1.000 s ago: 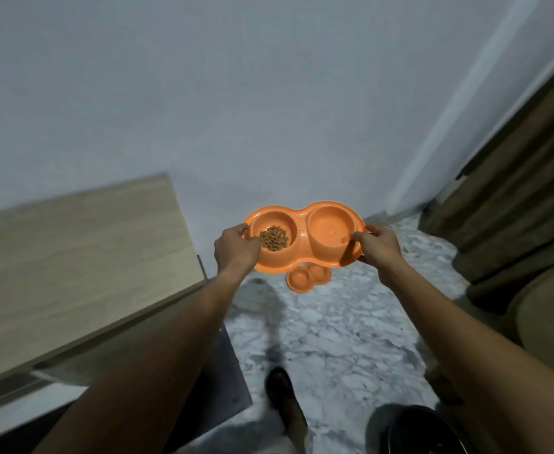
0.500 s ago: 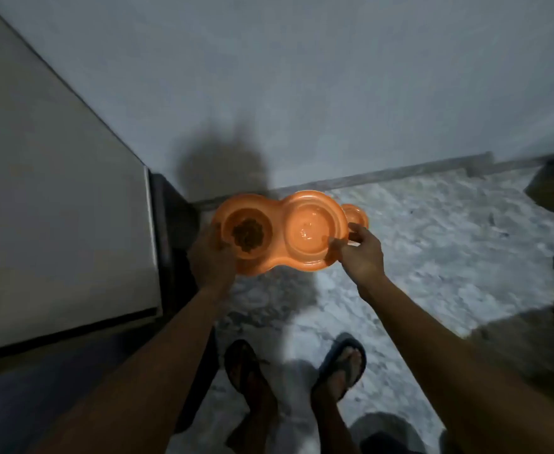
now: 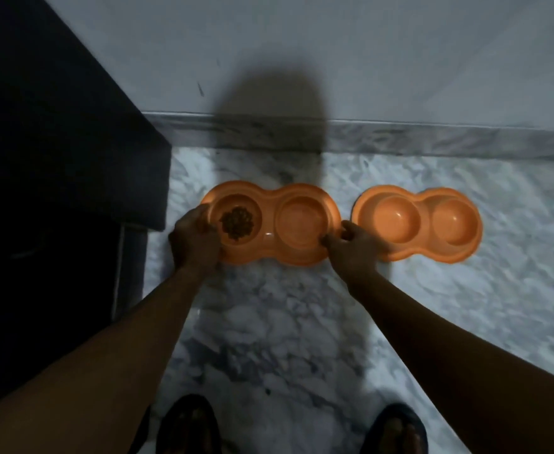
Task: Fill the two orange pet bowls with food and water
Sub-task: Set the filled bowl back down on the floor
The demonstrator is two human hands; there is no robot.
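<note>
An orange double pet bowl (image 3: pixel 270 250) is down at the marble floor near the wall. Its left cup holds brown kibble (image 3: pixel 237 223); the right cup (image 3: pixel 302 221) looks smooth, and I cannot tell if there is water in it. My left hand (image 3: pixel 195 240) grips the bowl's left end and my right hand (image 3: pixel 351 245) grips its right end. A second orange double pet bowl (image 3: pixel 419 224) lies on the floor just to the right, both cups with no kibble in them. My right hand overlaps its left rim.
A dark cabinet (image 3: pixel 56 158) stands against the wall at the left, its corner close to the held bowl. The marble skirting (image 3: pixel 400 139) runs behind both bowls. My sandalled feet (image 3: pixel 187 427) are at the bottom edge.
I carried the bowl with kibble from chest height down to the floor by the wall, beside the second bowl. The view tipped downward and both hands kept their grip.
</note>
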